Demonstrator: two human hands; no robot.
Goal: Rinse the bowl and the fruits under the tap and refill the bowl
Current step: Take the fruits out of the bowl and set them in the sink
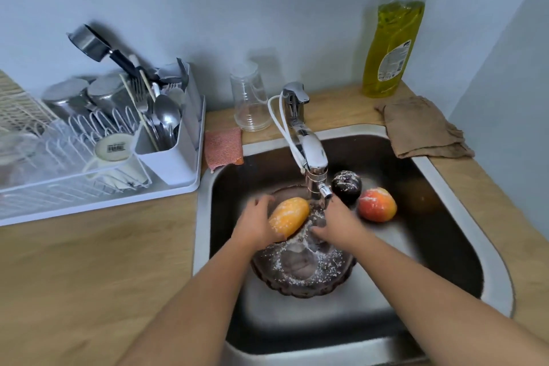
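Left hand (255,226) curls round mango (289,218) under tap (312,157), runoff rinsing bowl (297,294) below | right hand (338,223), fingers straight, in stream | dark fruit (346,186), red fruit (377,205) aside.

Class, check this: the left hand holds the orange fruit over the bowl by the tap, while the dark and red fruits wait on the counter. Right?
No: the head view shows the dark fruit and red fruit lying in the sink, not on the counter. The left hand does hold the orange fruit over the bowl by the tap.
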